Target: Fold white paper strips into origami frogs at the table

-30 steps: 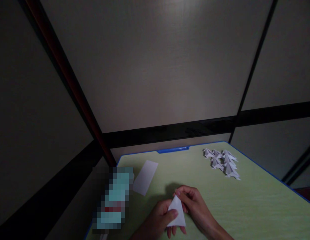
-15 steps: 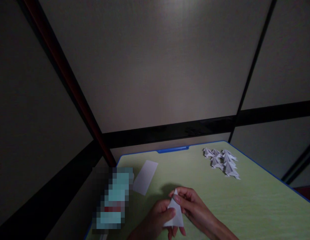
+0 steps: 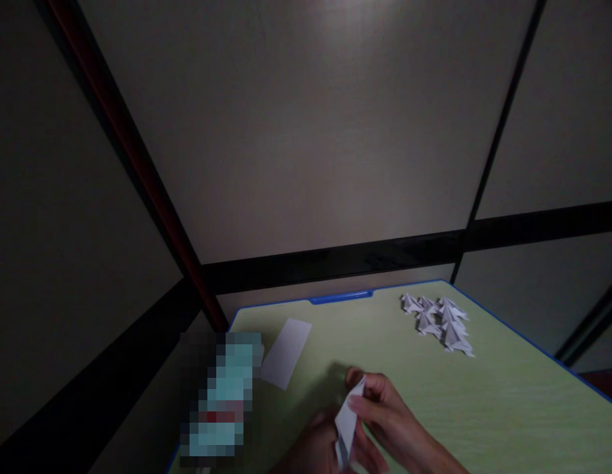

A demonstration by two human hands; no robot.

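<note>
A piece of folded white paper (image 3: 347, 424) is held up above the near part of the table, turned partly edge-on. My right hand (image 3: 387, 408) pinches its upper right side, thumb in front and fingers behind. At the lower left, my left hand (image 3: 313, 442) is closed on the lower part of the paper, and some of its fingers come out beneath on the right. Blur and the paper hide my left thumb. A flat white paper sheet (image 3: 286, 353) lies on the table beyond my left hand.
Several folded white paper figures (image 3: 446, 322) sit in a cluster at the table's far right. A pixelated turquoise object (image 3: 221, 401) is by the left edge. The pale green table (image 3: 488, 401) has a blue rim and a blue handle strip (image 3: 341, 297) near the panelled wall.
The folded paper has turned from facing me as a triangle to nearly edge-on. My left hand has rolled over with it and dropped slightly; my right hand has shifted a little right.
</note>
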